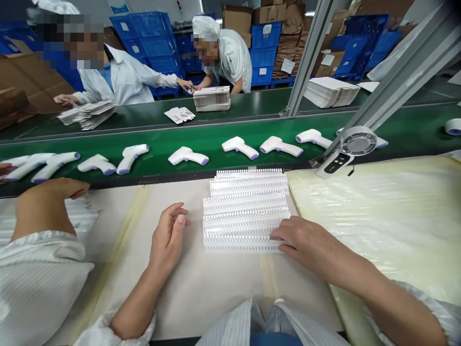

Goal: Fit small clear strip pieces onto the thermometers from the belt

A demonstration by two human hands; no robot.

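Rows of white toothed plastic strips (245, 226) lie side by side on the pale work surface in front of me. My right hand (306, 242) is at the right end of the nearest rows, its fingers and thumb closed around the end of a strip; the fingertips are partly hidden. To the left of the strips, my left hand (169, 235) hovers with its fingers loosely bent and apart. It holds nothing and does not touch the strips.
White infrared thermometers (189, 156) lie along the green conveyor (154, 139). A small white handheld fan (358, 141) stands by a metal post. Plastic-wrapped sheeting (378, 211) covers the right side. A co-worker's arm (43, 211) reaches in at left; two people work beyond the belt.
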